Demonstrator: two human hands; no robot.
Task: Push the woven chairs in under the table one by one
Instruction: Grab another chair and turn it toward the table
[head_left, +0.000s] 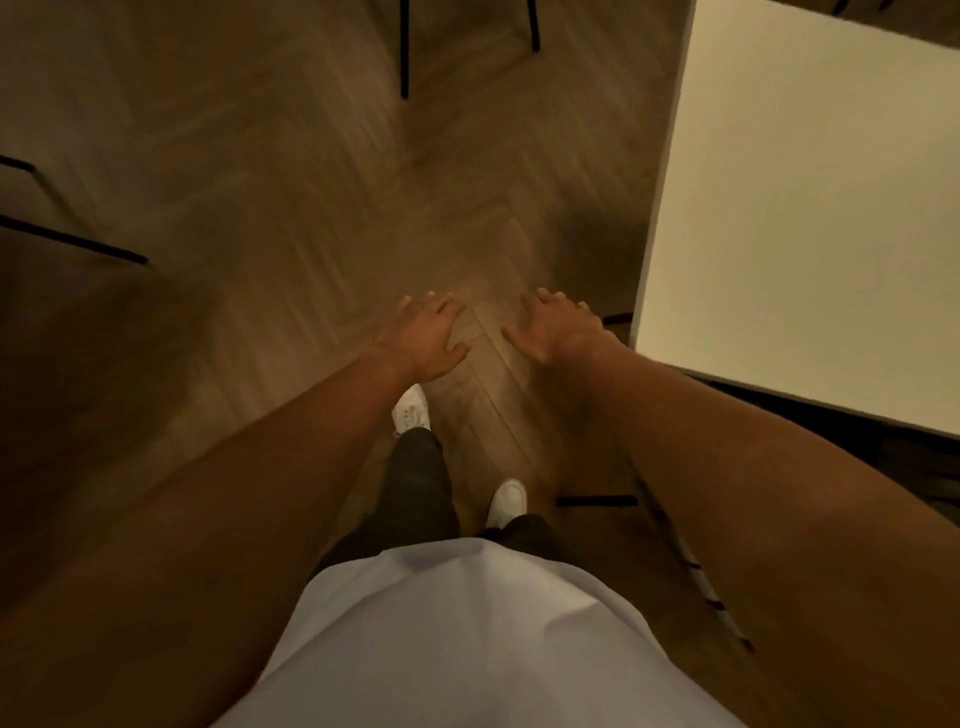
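L hand (423, 338) & R hand (558, 330) out front, fingers spread, grasping nothing, prob. between chairs. Table (800, 218) just right of R hand. Woven chair: only dark legs (404, 49) far ahead; weave not visible.

shirt (467, 634): light, whitish, loose, short sleeves out of view | arms: bare down to both wrists | left hand (423, 338) and right hand (558, 330): bare, no rings or watch seen | trousers (415, 488): dark | shoes (509, 501): white, one on each foot
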